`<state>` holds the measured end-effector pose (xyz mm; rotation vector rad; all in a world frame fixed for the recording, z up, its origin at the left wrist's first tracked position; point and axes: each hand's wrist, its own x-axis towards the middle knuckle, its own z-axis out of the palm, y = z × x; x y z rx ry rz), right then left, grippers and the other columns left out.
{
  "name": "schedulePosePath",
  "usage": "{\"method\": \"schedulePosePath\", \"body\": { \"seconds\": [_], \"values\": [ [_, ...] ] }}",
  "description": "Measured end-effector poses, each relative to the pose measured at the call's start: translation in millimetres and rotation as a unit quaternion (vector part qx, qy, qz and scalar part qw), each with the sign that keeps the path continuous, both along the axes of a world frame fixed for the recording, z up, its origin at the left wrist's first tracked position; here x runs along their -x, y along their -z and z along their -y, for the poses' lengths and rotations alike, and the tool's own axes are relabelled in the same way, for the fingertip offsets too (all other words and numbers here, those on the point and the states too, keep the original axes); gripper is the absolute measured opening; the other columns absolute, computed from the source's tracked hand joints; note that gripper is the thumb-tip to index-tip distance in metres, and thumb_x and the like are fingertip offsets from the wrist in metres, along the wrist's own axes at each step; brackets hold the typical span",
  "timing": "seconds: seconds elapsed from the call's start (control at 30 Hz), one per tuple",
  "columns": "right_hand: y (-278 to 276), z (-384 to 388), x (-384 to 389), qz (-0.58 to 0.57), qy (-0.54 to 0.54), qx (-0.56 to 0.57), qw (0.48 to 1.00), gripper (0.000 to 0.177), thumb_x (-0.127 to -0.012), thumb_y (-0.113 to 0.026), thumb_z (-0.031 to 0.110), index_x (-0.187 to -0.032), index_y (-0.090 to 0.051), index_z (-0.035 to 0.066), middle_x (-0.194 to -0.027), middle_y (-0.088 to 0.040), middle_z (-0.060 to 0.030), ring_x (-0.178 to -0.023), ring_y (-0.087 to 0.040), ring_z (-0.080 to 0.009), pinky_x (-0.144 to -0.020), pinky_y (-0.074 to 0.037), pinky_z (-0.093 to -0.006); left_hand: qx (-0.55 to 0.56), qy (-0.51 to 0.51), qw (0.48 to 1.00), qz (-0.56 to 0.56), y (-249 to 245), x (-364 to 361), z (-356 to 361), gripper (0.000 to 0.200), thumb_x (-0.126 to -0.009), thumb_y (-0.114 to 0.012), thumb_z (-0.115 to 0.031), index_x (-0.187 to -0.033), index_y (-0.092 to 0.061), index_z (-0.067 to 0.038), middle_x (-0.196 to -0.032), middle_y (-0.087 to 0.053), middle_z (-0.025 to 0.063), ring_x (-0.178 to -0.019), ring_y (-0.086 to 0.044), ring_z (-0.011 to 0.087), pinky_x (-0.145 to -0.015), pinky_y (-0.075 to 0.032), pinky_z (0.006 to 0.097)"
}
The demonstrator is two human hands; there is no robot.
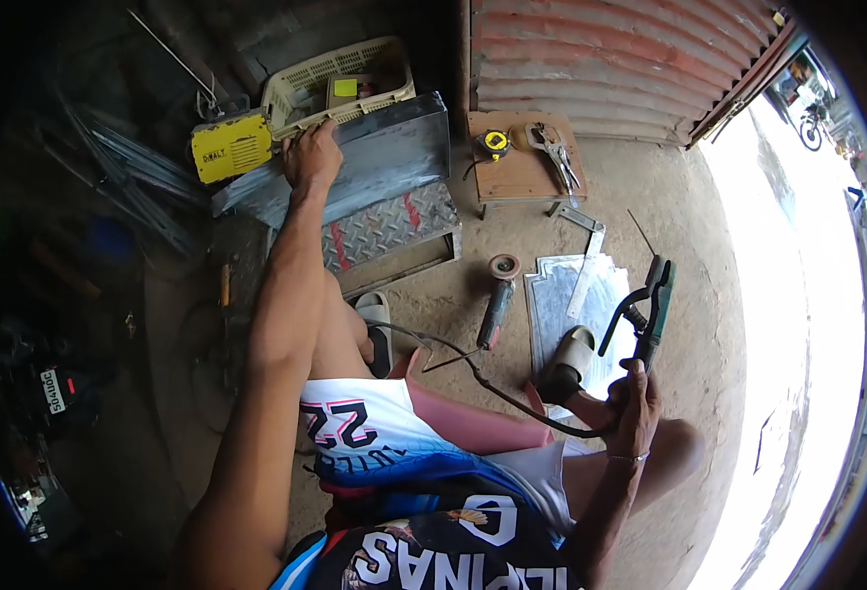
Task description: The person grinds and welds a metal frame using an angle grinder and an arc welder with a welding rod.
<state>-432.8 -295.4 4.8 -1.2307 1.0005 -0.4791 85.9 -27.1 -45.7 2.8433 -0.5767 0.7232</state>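
Note:
My left hand [313, 155] is closed on the upper edge of a grey sheet-metal piece [384, 157], which leans on edge above a metal step with diamond plate [379, 231]. Beside that hand is a yellow DeWalt machine [232, 147]. On the right, my right hand [635, 403] is wrapped round the handle of a green and black electrode holder [652, 310]. A thin rod [640, 232] sticks up from its jaws, and a black cable [497, 391] runs from it across my legs.
A plastic basket [392, 96] stands behind the metal piece. A small wooden table [517, 179] bears a tape measure [493, 146] and locking pliers [555, 157]. An angle grinder [495, 313], a flat metal sheet [551, 290] and a square [586, 270] lie on the floor.

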Motion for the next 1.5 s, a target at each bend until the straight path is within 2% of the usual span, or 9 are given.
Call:
{"method": "schedulePosePath", "body": {
  "seconds": [0.17,0.27,0.4,0.47,0.53,0.77,0.93,1.3,1.5],
  "values": [
    [-26.8,51.5,21.9,-0.081,0.080,0.101,0.988,0.036,-0.102,-0.060,0.042,-0.113,-0.065,0.009,-0.062,-0.046,0.0053,-0.045,-0.036,-0.0028,-0.038,-0.026,-0.0209,-0.017,-0.010,1.000,0.019,2.0,-0.7,0.3,0.036,-0.087,-0.059,-0.015,-0.121,-0.068,-0.022,-0.119,-0.071,0.0044,-0.113,-0.064,0.0274,-0.096,-0.043,0.0430],
    [-28.7,82.8,35.0,0.181,0.130,-0.007,0.975,0.047,-0.106,-0.049,0.047,-0.132,-0.055,0.009,-0.063,-0.042,0.0022,-0.040,-0.032,-0.0062,-0.035,-0.026,-0.0218,-0.042,-0.031,0.999,-0.009,-3.5,3.4,2.9,0.033,-0.087,-0.062,-0.018,-0.120,-0.067,-0.022,-0.119,-0.071,0.0044,-0.113,-0.064,0.0273,-0.094,-0.044,0.0441],
    [-36.5,86.6,22.1,0.409,-0.026,-0.053,0.911,0.046,-0.107,-0.044,0.046,-0.134,-0.052,0.008,-0.066,-0.047,0.0000,-0.042,-0.036,-0.0078,-0.037,-0.030,-0.0226,-0.048,-0.011,0.998,0.025,-5.3,9.7,1.2,0.032,-0.088,-0.064,-0.021,-0.119,-0.066,-0.021,-0.117,-0.071,0.0047,-0.113,-0.064,0.0280,-0.091,-0.045,0.0445],
    [-50.9,62.6,-11.8,0.178,0.075,-0.119,0.974,0.041,-0.107,-0.048,0.042,-0.130,-0.052,0.008,-0.069,-0.051,-0.0004,-0.048,-0.043,-0.0083,-0.042,-0.036,-0.0228,-0.073,-0.016,0.997,0.002,-7.3,7.0,0.8,0.032,-0.088,-0.065,-0.024,-0.120,-0.064,-0.021,-0.116,-0.071,0.0051,-0.114,-0.064,0.0284,-0.093,-0.045,0.0454],
    [-38.6,52.2,-27.4,0.099,-0.032,-0.038,0.994,0.037,-0.106,-0.053,0.037,-0.129,-0.052,0.008,-0.071,-0.053,-0.0003,-0.054,-0.049,-0.0082,-0.047,-0.040,-0.0232,-0.057,-0.011,0.998,-0.020,-4.5,-1.8,-1.4,0.033,-0.088,-0.063,-0.019,-0.121,-0.064,-0.020,-0.119,-0.071,0.0060,-0.116,-0.063,0.0292,-0.100,-0.042,0.0451],
    [-0.2,-9.9,-56.6,0.150,-0.152,0.012,0.977,0.051,-0.104,-0.058,0.027,-0.145,-0.038,0.003,-0.077,-0.053,-0.0015,-0.050,-0.045,-0.0067,-0.044,-0.036,-0.0220,-0.095,0.031,0.995,-0.024,-20.9,-11.0,-12.5,0.020,-0.094,-0.058,-0.018,-0.111,-0.067,-0.013,-0.107,-0.073,0.0131,-0.102,-0.067,0.0360,-0.088,-0.051,0.0474],
    [12.0,-24.3,-46.0,0.190,-0.158,-0.037,0.968,0.057,-0.104,-0.057,0.033,-0.146,-0.035,0.002,-0.081,-0.052,-0.0032,-0.054,-0.046,-0.0084,-0.046,-0.039,-0.0242,-0.072,0.124,0.989,0.018,-17.4,3.9,-26.1,0.030,-0.079,-0.063,-0.001,-0.108,-0.066,-0.010,-0.104,-0.071,0.0122,-0.096,-0.066,0.0365,-0.085,-0.051,0.0480],
    [12.4,-34.7,-36.9,0.226,-0.177,0.046,0.957,0.059,-0.105,-0.054,0.034,-0.147,-0.033,-0.002,-0.102,-0.061,-0.0090,-0.077,-0.055,-0.0107,-0.068,-0.046,-0.0242,-0.077,0.090,0.993,-0.005,-10.6,62.9,-29.5,0.052,-0.070,-0.076,-0.004,-0.118,-0.057,-0.014,-0.111,-0.064,0.0091,-0.108,-0.060,0.0337,-0.095,-0.046,0.0478],
    [4.4,-26.9,-15.7,0.168,-0.186,-0.005,0.968,0.057,-0.103,-0.058,0.028,-0.145,-0.034,-0.002,-0.098,-0.060,-0.0082,-0.074,-0.052,-0.0091,-0.063,-0.043,-0.0225,-0.074,0.114,0.991,0.015,-13.9,86.6,-29.8,0.054,-0.065,-0.074,-0.003,-0.116,-0.058,-0.011,-0.110,-0.063,0.0108,-0.105,-0.060,0.0364,-0.090,-0.046,0.0461]
  ]
}}
